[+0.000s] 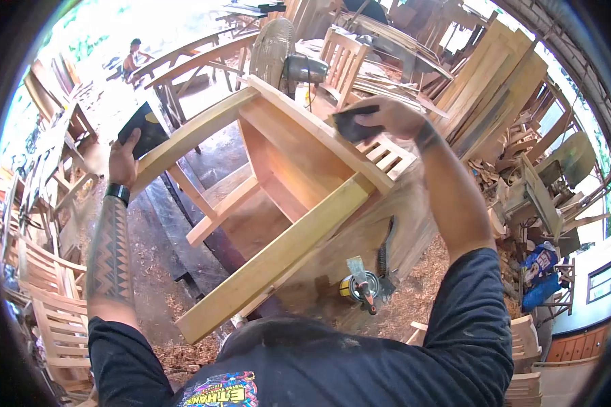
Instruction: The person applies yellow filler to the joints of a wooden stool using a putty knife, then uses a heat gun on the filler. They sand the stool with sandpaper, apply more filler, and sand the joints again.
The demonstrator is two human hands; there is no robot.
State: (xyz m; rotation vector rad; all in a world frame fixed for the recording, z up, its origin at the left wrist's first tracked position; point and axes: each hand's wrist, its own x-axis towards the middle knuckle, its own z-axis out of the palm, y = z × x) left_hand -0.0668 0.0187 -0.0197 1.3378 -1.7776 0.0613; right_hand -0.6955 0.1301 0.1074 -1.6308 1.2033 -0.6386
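A pale wooden furniture frame (278, 247) with long legs and a reddish inner panel lies tilted on the worktable in front of me. My left hand (123, 159), with a dark band at the wrist, grips a flat black sheet (155, 136) that looks like sandpaper, beside the frame's upper-left leg. At the upper right, my right hand (394, 117) is closed around a folded black piece of sandpaper (352, 125), close to the long top rail (305, 119). The undersides of its fingers are hidden.
On the worktable stand a small can (348, 287) and a putty knife (364, 285). A fan (271, 57) sits beyond the frame. Stacked boards (495, 68) lean at right, slatted chairs (58, 319) stand at left. Wood shavings cover the floor; a person (132, 61) is far off.
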